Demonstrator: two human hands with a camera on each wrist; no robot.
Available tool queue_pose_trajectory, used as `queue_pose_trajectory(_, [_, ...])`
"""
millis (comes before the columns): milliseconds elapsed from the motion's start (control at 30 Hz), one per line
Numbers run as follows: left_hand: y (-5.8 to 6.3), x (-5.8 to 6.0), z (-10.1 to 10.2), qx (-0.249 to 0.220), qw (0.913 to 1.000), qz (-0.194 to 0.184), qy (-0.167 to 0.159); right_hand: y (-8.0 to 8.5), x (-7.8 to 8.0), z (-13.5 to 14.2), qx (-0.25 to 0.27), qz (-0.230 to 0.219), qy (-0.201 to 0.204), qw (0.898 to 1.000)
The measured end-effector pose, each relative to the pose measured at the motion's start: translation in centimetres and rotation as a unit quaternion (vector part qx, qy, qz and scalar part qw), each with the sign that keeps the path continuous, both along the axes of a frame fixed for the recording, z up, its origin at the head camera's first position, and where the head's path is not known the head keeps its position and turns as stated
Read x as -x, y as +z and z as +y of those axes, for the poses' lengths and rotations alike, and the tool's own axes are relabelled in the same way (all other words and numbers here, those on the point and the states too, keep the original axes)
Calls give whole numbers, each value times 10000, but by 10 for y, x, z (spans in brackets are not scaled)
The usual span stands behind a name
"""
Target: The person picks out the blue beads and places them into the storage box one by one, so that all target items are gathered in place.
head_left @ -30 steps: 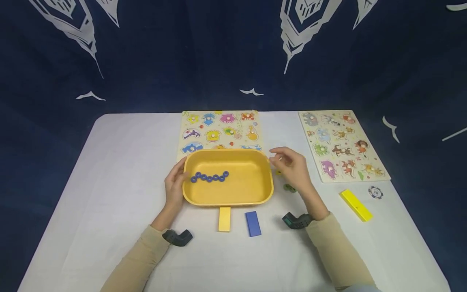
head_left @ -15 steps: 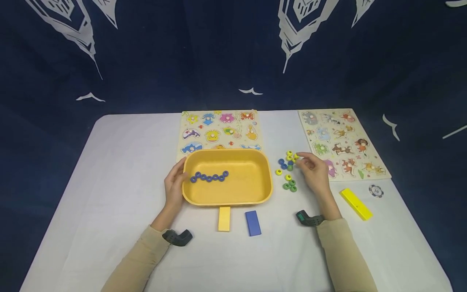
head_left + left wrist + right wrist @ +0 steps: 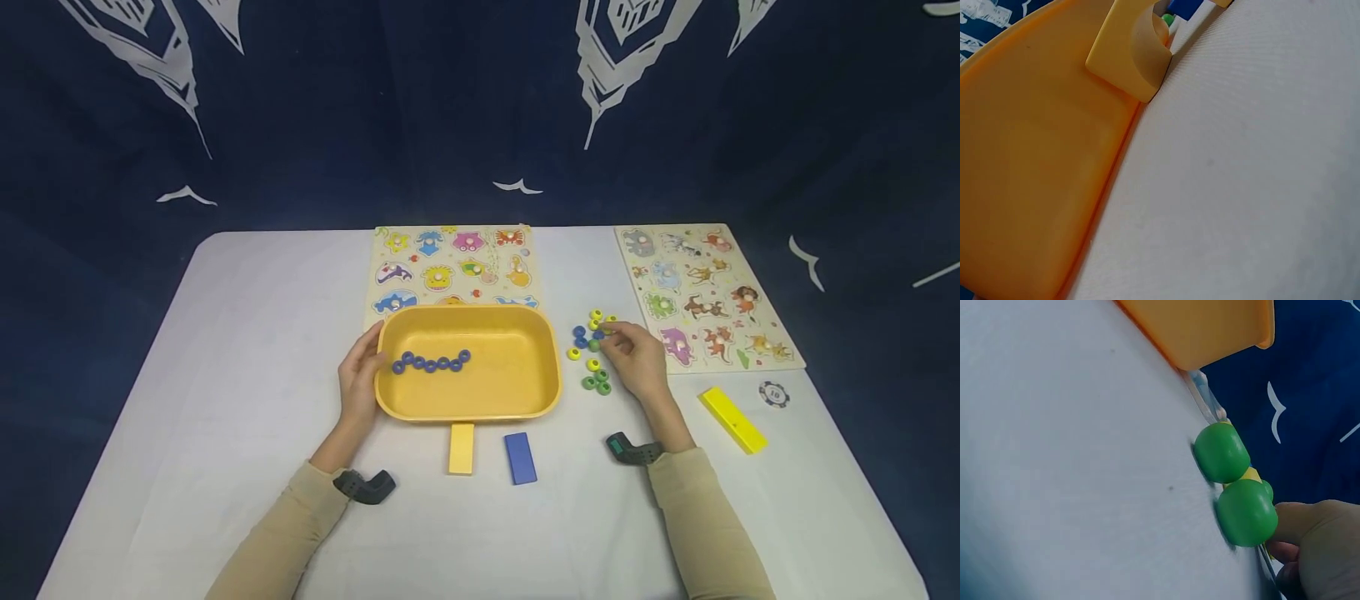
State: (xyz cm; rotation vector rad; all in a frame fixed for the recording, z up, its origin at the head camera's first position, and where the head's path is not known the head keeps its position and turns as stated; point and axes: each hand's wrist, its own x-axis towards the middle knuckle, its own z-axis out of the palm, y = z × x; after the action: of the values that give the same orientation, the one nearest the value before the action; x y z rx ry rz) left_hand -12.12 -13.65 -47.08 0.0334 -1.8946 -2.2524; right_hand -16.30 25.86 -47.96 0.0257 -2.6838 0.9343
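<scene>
My left hand grips the left end of a yellow plastic tray, its thumb over the rim. Several blue beads lie in a wavy row on the tray floor. To the right of the tray, my right hand has its fingertips and thumb around a blue bead in a loose group of beads. Beside it are a green bead and several yellow beads. In the right wrist view, green beads partly hide the right fingertips.
A yellow block and a blue block lie in front of the tray. Behind it is an animal puzzle board, partly covered. Another puzzle board, a bright yellow bar and a poker chip are at the right.
My right hand has moved right from the tray's edge to the bead group, then slightly left and down onto a blue bead. The left hand and the tray have stayed in place.
</scene>
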Motion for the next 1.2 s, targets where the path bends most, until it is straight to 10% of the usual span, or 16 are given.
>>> queue_pose_trajectory(167, [0,1,0,33,9999,-86,38,-1,0,-2,-417,11,6,9991])
queue_pose_trajectory(533, [1,0,0,19,9999,-123,3,4,0,-3,407,236,123,9988])
queue_pose_trajectory(800, [19,-7,5,205,9998,-88,11,63,-11,-47,647,-33,1343,9888])
queue_pose_trajectory(1200, [21,-8,5,239,9997,-79,75,73,4,-127,-198,-465,2962,9538])
